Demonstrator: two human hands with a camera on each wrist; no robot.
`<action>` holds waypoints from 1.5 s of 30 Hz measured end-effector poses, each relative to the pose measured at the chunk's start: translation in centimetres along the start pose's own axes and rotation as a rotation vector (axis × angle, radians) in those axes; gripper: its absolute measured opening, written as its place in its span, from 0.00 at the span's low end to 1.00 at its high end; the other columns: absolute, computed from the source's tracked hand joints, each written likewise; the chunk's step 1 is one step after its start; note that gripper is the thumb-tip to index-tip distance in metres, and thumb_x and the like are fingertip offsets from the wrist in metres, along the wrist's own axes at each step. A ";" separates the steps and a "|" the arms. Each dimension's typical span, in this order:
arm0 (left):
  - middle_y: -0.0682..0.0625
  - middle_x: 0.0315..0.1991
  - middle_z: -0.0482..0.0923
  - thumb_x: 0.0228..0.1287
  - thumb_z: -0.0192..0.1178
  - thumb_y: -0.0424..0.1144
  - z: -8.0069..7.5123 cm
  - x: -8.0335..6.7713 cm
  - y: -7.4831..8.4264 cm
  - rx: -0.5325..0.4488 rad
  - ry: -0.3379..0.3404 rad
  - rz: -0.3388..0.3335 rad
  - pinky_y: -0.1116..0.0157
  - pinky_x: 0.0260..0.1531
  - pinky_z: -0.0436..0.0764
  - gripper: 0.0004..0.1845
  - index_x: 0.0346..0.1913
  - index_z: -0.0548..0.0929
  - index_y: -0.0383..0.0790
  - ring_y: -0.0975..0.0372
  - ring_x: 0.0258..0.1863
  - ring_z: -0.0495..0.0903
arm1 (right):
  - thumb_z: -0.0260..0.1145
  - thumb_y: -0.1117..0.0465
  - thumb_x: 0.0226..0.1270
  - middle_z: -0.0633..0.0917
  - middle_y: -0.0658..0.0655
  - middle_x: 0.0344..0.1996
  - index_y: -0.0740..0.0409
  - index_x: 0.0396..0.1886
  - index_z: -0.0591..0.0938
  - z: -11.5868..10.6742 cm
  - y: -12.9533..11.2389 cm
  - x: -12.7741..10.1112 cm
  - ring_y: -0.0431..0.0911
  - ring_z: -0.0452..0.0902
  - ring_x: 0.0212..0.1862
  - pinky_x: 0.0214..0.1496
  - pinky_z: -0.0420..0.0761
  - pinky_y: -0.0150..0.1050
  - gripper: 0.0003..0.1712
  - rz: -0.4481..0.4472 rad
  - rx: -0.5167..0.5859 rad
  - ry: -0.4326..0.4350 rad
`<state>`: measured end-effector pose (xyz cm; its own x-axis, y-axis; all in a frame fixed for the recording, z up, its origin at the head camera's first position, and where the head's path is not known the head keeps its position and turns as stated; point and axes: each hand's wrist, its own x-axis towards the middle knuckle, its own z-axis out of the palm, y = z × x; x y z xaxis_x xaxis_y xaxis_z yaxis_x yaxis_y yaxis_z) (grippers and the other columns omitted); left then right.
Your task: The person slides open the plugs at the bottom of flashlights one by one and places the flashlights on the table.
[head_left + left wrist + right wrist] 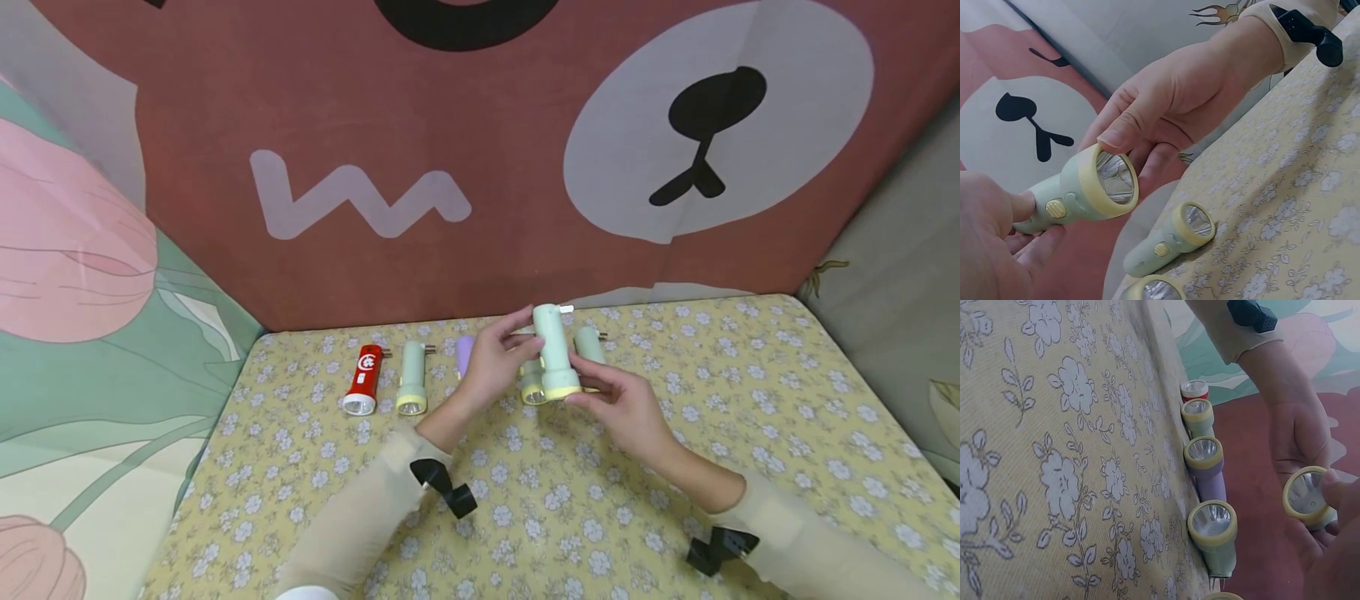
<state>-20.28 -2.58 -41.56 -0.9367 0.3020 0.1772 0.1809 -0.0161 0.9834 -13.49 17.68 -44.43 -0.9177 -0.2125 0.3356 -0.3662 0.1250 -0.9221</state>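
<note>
Both hands hold a pale green flashlight [553,342] with a yellow rim, raised over the table, its lamp end low and its metal plug prongs at the top. My left hand [497,357] pinches the body near the plug end. At the lamp end, my right hand [630,410] grips the yellow rim between thumb and fingers. In the left wrist view a yellow switch [1055,209] shows on its side, near the left fingertips. The clear lens [1307,494] faces the right wrist camera, partly covered by the right thumb.
Behind the hands lies a row of flashlights: a red one [366,373], a green one [412,372], a purple one [1211,481] partly hidden by the left hand in the head view, and two more green ones [1216,540] [589,343]. A printed cloth backdrop [420,275] rises behind the flowered tablecloth [525,533].
</note>
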 end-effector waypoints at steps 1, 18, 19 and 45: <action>0.35 0.68 0.72 0.71 0.60 0.24 0.0 0.0 -0.1 0.001 -0.003 0.003 0.62 0.51 0.85 0.29 0.72 0.68 0.26 0.43 0.58 0.81 | 0.71 0.75 0.63 0.81 0.70 0.59 0.70 0.67 0.75 0.0 0.0 0.0 0.36 0.83 0.53 0.51 0.85 0.37 0.32 0.013 0.004 -0.004; 0.36 0.66 0.74 0.71 0.61 0.25 2.3 1.0 -1.0 -0.014 -0.002 -0.023 0.53 0.52 0.85 0.27 0.72 0.71 0.31 0.46 0.56 0.83 | 0.71 0.70 0.67 0.81 0.72 0.57 0.69 0.67 0.76 -2.7 0.3 -0.5 0.36 0.85 0.49 0.48 0.86 0.35 0.29 0.145 -0.011 -0.017; 0.36 0.66 0.75 0.70 0.61 0.25 2.5 1.1 -0.9 -0.023 -0.002 -0.023 0.51 0.52 0.85 0.27 0.71 0.72 0.31 0.45 0.56 0.83 | 0.70 0.71 0.67 0.81 0.72 0.57 0.69 0.67 0.76 -2.9 0.3 -0.5 0.37 0.85 0.49 0.48 0.86 0.35 0.29 0.144 -0.010 -0.016; 0.39 0.67 0.75 0.71 0.62 0.26 7.2 3.5 -0.3 -0.037 -0.015 -0.036 0.68 0.47 0.85 0.29 0.73 0.71 0.33 0.52 0.55 0.84 | 0.68 0.71 0.69 0.83 0.37 0.55 0.72 0.67 0.74 -7.8 -0.3 -0.9 0.33 0.84 0.50 0.48 0.86 0.33 0.28 0.142 -0.097 -0.002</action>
<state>-21.42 5.34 -41.47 -0.9379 0.3168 0.1414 0.1357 -0.0401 0.9899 -13.73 25.39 -43.01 -0.9610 -0.1884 0.2026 -0.2460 0.2467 -0.9374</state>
